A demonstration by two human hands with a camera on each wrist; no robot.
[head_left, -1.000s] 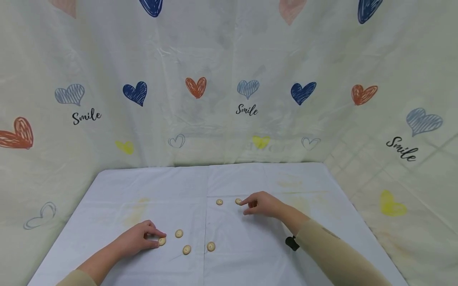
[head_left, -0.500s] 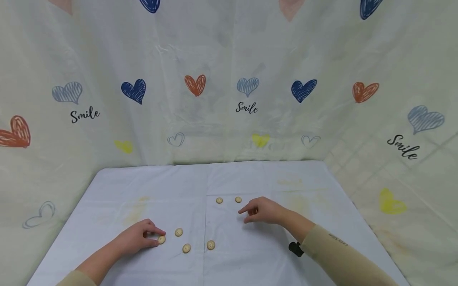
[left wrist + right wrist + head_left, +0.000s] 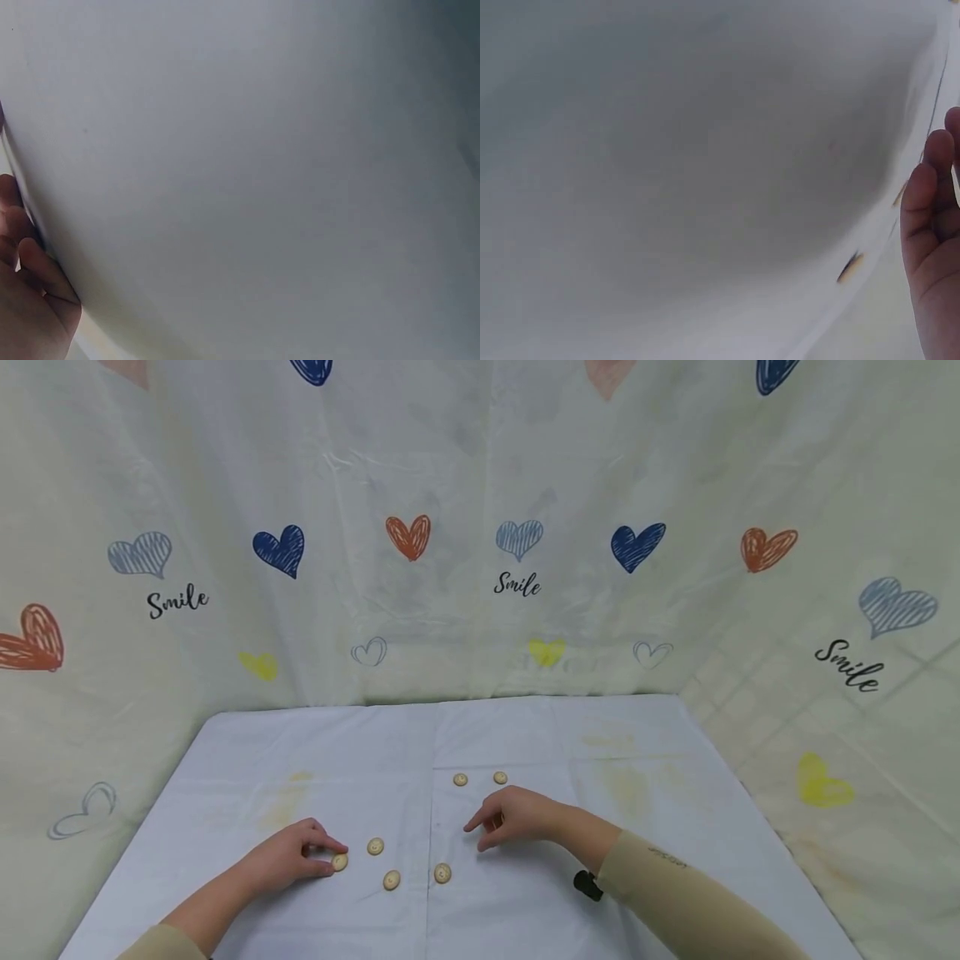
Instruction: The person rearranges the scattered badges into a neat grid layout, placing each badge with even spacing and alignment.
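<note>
My left hand (image 3: 288,860) rests low on the white-covered table, its thumb and index finger pinching the edges of a round wooden button (image 3: 340,862). Close by on its right lie two more buttons, a farther one (image 3: 376,846) and a nearer one (image 3: 392,880). Past the cloth's middle crease sits another button (image 3: 442,872). My right hand (image 3: 525,817) hovers above the cloth between that one and the two far buttons, its fingers loosely bent around nothing. Those far buttons are a left one (image 3: 461,779) and a right one (image 3: 500,777).
The white tablecloth (image 3: 645,743) has faint yellow stains. Behind it hangs a pale curtain (image 3: 450,610) printed with hearts and "Smile". A small black device (image 3: 587,885) is on the right wrist. Both wrist views show mostly blurred cloth.
My right hand has drawn back from the far right button, which stays in place, and moved left and nearer. The left hand has kept its hold on its button.
</note>
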